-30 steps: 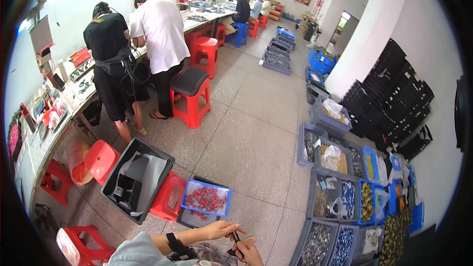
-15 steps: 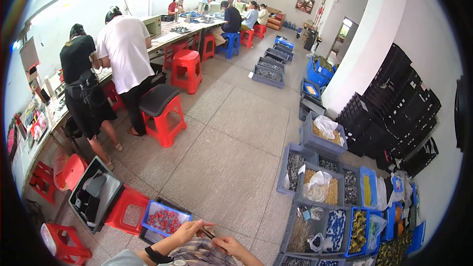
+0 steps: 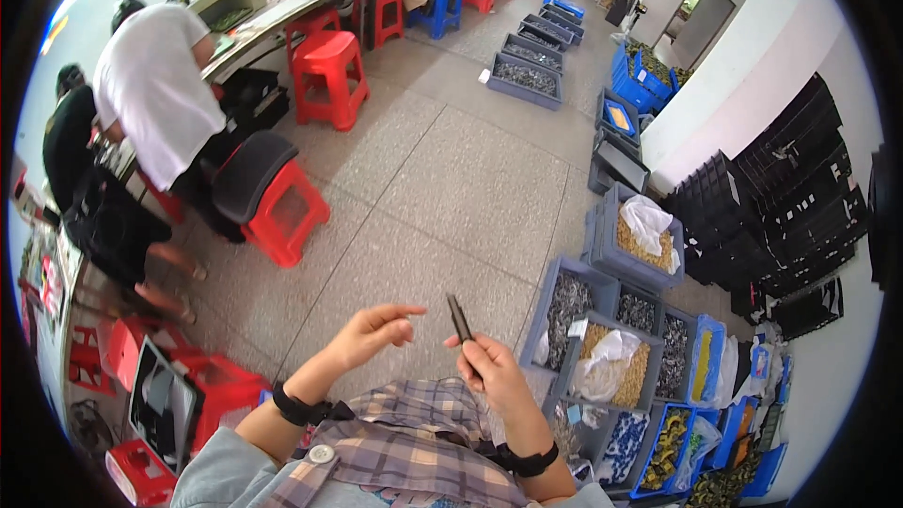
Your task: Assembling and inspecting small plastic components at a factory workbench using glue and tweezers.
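Observation:
My right hand (image 3: 491, 369) grips a slim, dark, stick-like tool (image 3: 458, 316), its narrow end pointing up and slightly left. What kind of tool it is, I cannot make out. To its left, my left hand (image 3: 369, 335) holds nothing; its index finger stretches toward the tool and the thumb stands apart. A gap separates those fingers from the tool. Both hands are in front of my plaid apron (image 3: 404, 452), above the floor, with dark bands around the wrists.
Grey crates (image 3: 594, 273) and blue bins (image 3: 670, 409) of small parts line the floor at right. Stacked black trays (image 3: 790, 198) stand behind them. Red stools (image 3: 282, 221) and two people (image 3: 155, 85) at a long bench are on the left.
My hands have moved up and apart; the left has come off the tool, which stays in the right and now points upward. The view has tilted down, and the red-parts bin is almost hidden.

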Available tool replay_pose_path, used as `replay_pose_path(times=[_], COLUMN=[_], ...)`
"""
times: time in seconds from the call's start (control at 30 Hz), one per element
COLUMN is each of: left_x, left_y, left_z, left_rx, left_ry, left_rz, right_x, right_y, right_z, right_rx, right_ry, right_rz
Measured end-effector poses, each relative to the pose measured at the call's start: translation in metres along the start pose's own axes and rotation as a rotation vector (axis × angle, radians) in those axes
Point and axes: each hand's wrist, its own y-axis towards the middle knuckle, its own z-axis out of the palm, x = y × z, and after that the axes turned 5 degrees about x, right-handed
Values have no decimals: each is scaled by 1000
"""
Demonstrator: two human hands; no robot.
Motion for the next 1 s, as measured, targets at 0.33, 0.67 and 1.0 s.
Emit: replay_pose_path(times=[0.33, 0.67, 1.0], left_x=[-26, -34, -295], left_y=[327, 568, 939], left_z=[-88, -285, -499], left_rx=[64, -349, -468], left_ry=[-126, -140, 658], left_rz=[-173, -234, 453], right_x=[122, 264, 348], right_y=[272, 619, 900], right_z=[-180, -332, -534], right_rx=[77, 10, -615], right_ry=[-111, -264, -507], right_rz=[82, 68, 257])
